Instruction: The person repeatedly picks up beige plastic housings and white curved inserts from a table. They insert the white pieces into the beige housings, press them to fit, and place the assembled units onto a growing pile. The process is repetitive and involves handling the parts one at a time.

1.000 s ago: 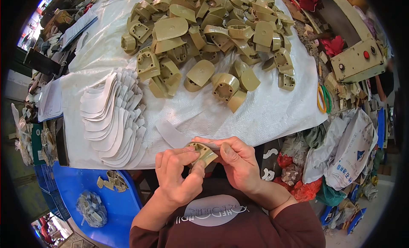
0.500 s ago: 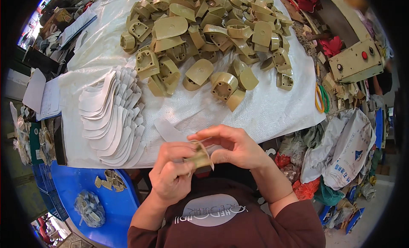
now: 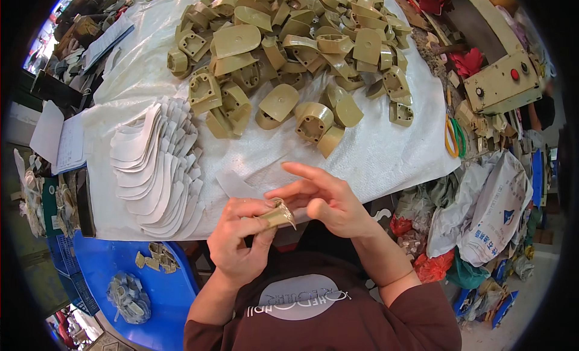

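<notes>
My left hand (image 3: pixel 238 245) pinches a glossy olive-tan shoe heel (image 3: pixel 278 216) between thumb and fingers, close to my chest at the table's near edge. A thin flared rim on the heel points right. My right hand (image 3: pixel 338 205) is open beside it, index finger stretched up and thumb apart; whether its lower fingertips touch the heel I cannot tell. Just beyond my hands a single white curved piece (image 3: pixel 234 185) lies on the cloth. To its left sits a fanned stack of similar white pieces (image 3: pixel 148 176). A big heap of the same heels (image 3: pixel 277 103) covers the far middle.
White woven sheeting (image 3: pixel 386 158) covers the table. A blue stool (image 3: pixel 163 315) at lower left bears a clear bag (image 3: pixel 128 298) and heel scraps (image 3: pixel 160 257). On the right stand a beige control box (image 3: pixel 503 85) with a red button and several plastic bags (image 3: pixel 482 212). An open notebook (image 3: pixel 69 143) lies at left.
My right hand's fingers have spread and lifted from around the heel. In my left hand the heel has turned, with its rim now tilted downward to the right.
</notes>
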`<state>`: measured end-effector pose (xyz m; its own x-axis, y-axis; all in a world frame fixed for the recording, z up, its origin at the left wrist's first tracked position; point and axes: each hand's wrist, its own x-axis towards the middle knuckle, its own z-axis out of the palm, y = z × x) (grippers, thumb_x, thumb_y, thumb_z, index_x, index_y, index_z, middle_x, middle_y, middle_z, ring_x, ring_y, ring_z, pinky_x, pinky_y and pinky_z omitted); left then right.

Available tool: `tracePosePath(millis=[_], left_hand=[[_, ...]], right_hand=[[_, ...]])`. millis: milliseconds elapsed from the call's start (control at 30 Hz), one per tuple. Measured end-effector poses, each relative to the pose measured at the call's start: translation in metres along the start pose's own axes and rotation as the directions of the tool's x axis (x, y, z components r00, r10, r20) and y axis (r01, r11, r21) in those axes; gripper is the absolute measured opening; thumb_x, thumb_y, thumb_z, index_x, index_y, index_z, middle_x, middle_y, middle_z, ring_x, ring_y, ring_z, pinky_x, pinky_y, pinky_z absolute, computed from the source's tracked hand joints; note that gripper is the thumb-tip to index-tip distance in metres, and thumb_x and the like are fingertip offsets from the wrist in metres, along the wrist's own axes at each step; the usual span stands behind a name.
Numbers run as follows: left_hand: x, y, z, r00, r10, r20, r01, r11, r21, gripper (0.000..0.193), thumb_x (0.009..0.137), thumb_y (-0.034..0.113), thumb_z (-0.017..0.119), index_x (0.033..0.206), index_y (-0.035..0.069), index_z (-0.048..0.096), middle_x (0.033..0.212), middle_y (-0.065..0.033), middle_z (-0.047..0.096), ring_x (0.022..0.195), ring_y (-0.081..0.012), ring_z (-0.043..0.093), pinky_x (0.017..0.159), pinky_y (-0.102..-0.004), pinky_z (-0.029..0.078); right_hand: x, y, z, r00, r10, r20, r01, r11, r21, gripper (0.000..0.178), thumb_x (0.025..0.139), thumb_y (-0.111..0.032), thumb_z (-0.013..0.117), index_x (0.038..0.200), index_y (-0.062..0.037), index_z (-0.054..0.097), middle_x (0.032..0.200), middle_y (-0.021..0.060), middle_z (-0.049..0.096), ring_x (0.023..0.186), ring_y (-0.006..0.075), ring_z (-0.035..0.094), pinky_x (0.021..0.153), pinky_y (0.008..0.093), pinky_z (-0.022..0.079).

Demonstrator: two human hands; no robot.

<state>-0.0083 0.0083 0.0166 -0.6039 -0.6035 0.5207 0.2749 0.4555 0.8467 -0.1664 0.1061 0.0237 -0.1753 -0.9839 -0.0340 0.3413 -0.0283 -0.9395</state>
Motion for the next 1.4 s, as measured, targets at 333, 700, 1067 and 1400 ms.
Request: tracePosePath(millis=[333,700,1067,1400], left_hand=[[-0.004,0.012,0.019,0.910,-0.400,-0.110,0.347,0.880,-0.324,0.021,0.077,-0.012,0.066,0.092,-0.002,0.055,0.097,-0.0169,0.063,0.086,-0.0184,0.062,0.073,-0.0270,0.051],[0.009,0.014,0.016,0.996,-0.058,-0.066,0.069,0.982,0.174,0.017,0.075,0.005,0.074,0.084,0.004,0.060,0.106,-0.0148,0.061,0.096,-0.0320,0.058,0.077,-0.0380,0.047],[0.004,0.005,0.002,0.956,0.267,0.120,-0.287,0.934,0.212,0.016,0.071,0.012,0.075,0.084,0.006,0.068,0.116,-0.0128,0.058,0.101,-0.0294,0.054,0.083,-0.0367,0.046],[-0.007,0.004,0.011,0.760,-0.553,0.342,0.650,0.625,-0.432,0.073,0.091,0.048,0.048,0.143,0.004,0.021,0.124,-0.0152,0.045,0.107,-0.0200,0.051,0.089,-0.0328,0.045]], right_hand=[[0.008,0.009,0.020,0.869,-0.487,-0.090,0.371,0.760,-0.534,0.012,0.084,-0.008,0.062,0.095,-0.0057,0.057,0.097,0.0079,0.055,0.089,0.0270,0.047,0.082,0.0379,0.039],[0.000,0.008,0.011,0.841,-0.541,0.017,0.461,0.699,-0.546,0.015,0.088,-0.019,0.063,0.094,-0.0061,0.058,0.097,0.0059,0.057,0.095,0.0251,0.045,0.086,0.0367,0.037],[-0.002,-0.001,-0.011,0.948,-0.311,0.066,0.316,0.906,-0.280,0.059,0.074,-0.018,0.079,0.124,-0.0039,0.050,0.115,0.0129,0.064,0.106,0.0210,0.060,0.089,0.0365,0.047],[0.000,0.014,0.008,0.876,-0.475,0.088,0.473,0.810,-0.347,0.071,0.067,-0.012,0.082,0.129,-0.0101,0.047,0.115,0.0078,0.063,0.107,0.0261,0.053,0.088,0.0373,0.046]])
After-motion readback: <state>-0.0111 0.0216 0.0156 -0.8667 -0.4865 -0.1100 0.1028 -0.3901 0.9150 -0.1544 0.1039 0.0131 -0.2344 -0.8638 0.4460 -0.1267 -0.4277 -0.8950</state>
